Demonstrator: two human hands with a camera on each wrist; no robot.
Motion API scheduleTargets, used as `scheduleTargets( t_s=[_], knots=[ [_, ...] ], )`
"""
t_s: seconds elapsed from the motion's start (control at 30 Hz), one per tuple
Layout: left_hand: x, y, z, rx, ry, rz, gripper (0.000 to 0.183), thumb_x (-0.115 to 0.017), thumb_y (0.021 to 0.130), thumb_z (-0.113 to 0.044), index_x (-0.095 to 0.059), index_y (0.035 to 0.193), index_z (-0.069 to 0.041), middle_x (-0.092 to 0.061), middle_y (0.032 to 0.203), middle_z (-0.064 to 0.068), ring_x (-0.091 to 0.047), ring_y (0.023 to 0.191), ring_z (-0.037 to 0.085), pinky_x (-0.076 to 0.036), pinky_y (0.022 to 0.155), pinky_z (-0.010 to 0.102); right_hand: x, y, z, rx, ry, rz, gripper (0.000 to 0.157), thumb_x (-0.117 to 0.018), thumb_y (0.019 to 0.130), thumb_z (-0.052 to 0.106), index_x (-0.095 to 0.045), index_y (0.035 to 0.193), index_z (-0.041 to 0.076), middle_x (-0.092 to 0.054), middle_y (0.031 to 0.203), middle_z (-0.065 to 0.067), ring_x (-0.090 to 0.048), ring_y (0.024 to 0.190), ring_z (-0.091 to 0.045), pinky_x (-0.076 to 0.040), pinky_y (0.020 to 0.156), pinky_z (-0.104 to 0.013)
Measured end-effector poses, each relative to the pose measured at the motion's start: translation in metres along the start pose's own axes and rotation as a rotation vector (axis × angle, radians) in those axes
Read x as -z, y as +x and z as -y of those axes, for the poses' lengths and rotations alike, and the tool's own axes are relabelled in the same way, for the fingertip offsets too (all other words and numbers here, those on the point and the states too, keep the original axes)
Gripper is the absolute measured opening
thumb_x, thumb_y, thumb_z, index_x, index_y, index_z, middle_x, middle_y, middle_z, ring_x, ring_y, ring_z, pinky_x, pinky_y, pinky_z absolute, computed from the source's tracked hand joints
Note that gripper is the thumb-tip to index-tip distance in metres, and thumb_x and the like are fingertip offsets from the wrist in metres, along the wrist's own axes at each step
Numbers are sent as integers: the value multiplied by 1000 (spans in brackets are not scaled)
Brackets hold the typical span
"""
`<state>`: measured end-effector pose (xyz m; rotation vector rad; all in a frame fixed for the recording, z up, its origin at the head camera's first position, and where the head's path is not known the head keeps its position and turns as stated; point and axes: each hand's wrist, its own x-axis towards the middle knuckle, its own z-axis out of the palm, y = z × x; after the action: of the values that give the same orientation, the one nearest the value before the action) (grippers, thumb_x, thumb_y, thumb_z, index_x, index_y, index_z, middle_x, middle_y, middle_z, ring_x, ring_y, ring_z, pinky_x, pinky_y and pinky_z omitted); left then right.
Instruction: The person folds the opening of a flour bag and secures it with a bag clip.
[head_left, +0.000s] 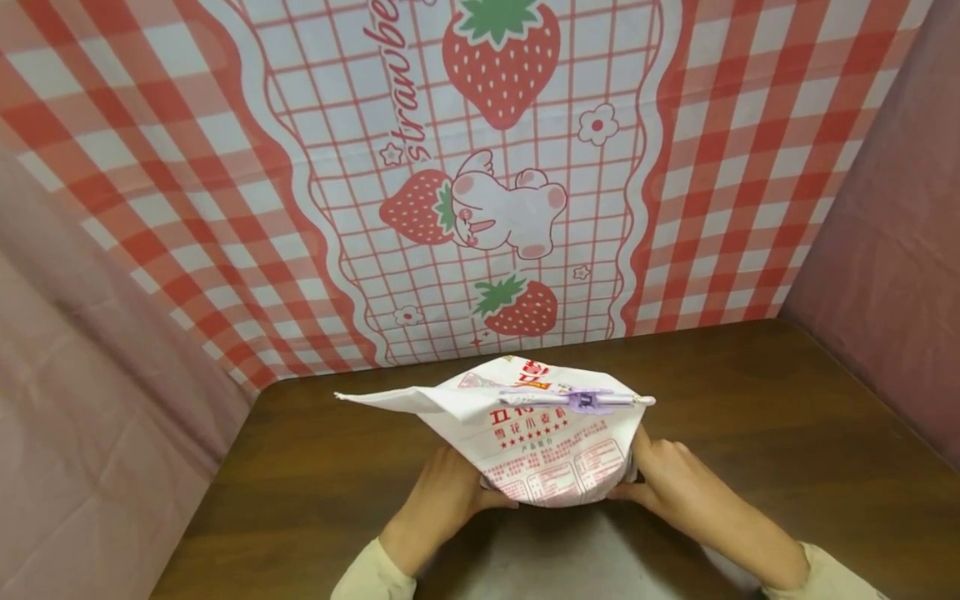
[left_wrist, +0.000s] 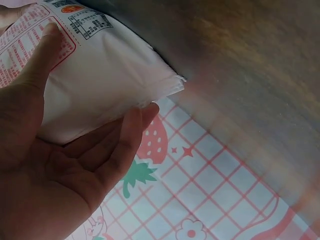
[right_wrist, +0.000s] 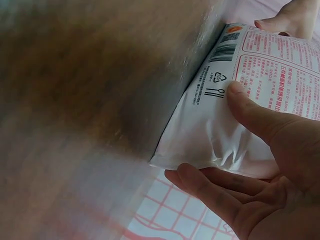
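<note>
A white flour bag (head_left: 555, 454) with red print stands roughly upright between the two hands. Along its folded top runs a pale strip with a purple clip (head_left: 588, 401), and a white flap of the bag juts out to the left. My left hand (head_left: 446, 492) grips the bag's lower left side, thumb on the printed face and fingers round the edge, as the left wrist view shows. Opposite it, my right hand (head_left: 675, 475) holds the lower right side the same way, near the barcode (right_wrist: 223, 52). Whether the bag's base touches the table cannot be told.
Under the bag lies a brown wooden table (head_left: 337, 442), with a pale reflection near its front edge. A red-and-white checked strawberry cloth (head_left: 300, 167) hangs behind it. Pink cloth (head_left: 90, 400) hangs at the left, and more pink cloth (head_left: 885, 233) at the right.
</note>
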<state>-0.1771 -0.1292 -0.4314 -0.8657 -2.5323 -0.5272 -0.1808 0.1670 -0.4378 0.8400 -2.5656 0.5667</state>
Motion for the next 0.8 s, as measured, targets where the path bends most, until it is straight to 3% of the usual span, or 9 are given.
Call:
scheduleTargets(
  t_s=[0.23,0.5,0.8],
  knots=[
    [-2,7,8,10,16,22,84,-78,52,-48,-43,124,-21,-50,120,-6,-49,111,14,-40,93,30,-1,9,-4,12,24,0,87,-81,57,32,-32,123,3,-57,61,3,-56,57,-6,-44,48,-24],
    [-5,17,17,18,16,32,80,-77,52,-49,-45,121,-22,-54,114,-5,-56,99,15,-47,83,31,-5,20,-12,15,19,10,89,-81,58,33,-30,123,2,-59,62,-1,-58,57,-10,-44,48,-25],
    [-8,30,29,36,3,41,79,-78,52,-49,-46,119,-21,-56,108,-5,-59,90,15,-50,74,32,-10,31,-25,40,39,8,79,-80,59,34,-35,116,4,-60,64,-1,-58,58,-9,-44,49,-24]
  ],
)
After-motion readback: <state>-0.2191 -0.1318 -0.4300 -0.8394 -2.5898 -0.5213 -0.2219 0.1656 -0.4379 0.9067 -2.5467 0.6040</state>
